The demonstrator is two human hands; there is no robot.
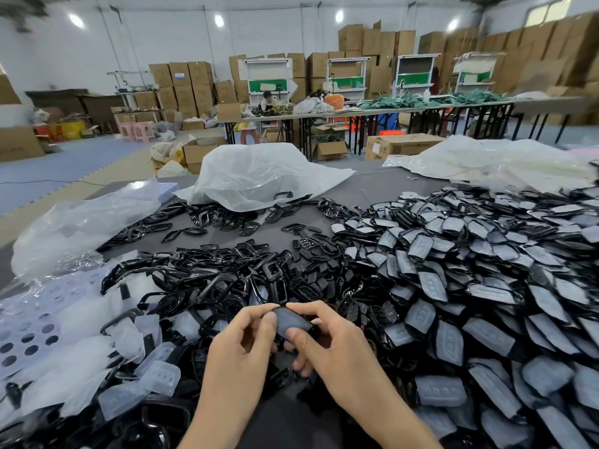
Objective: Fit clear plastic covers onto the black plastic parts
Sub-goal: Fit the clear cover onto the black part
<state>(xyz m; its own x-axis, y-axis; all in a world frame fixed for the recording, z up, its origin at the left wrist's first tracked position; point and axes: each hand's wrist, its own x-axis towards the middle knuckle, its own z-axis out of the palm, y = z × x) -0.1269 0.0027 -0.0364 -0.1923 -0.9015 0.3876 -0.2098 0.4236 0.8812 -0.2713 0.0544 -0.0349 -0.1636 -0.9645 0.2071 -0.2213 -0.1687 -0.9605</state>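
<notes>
left hand (246, 338) and right hand (327, 345) both pinching 1 black part (291, 322) — clear cover on it — above the piled table (372, 186)

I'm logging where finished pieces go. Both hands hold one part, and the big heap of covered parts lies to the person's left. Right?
Wrong side. In the head view the big heap of covered parts lies to the person's right. The rest holds: the left hand and the right hand both hold one part.
</notes>
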